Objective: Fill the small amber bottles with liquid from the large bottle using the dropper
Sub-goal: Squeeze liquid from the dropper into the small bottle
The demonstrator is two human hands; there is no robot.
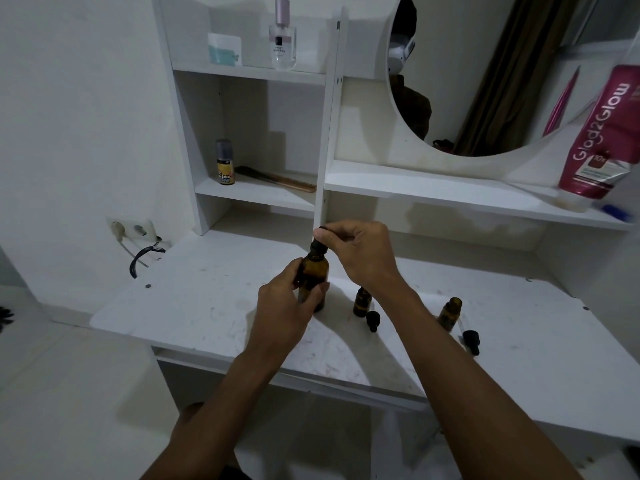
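Observation:
The large amber bottle (314, 271) stands on the white table (207, 306), and my left hand (289, 301) wraps around its body. My right hand (360, 252) pinches the black dropper top (319, 241) seated at the bottle's neck. To the right stand two small amber bottles, both uncapped: one (362, 301) close to the large bottle, the other (450, 314) further right. A black dropper cap (373, 320) lies beside the first small bottle. Another dropper cap (471, 341) with its glass tube lies beside the second.
White shelves rise behind the table with a small spray can (225, 162), a comb (277, 179), a perfume bottle (283, 36) and a pink tube (597, 136). A round mirror (485, 74) hangs above. A wall socket with a black cable (138, 237) is at the left.

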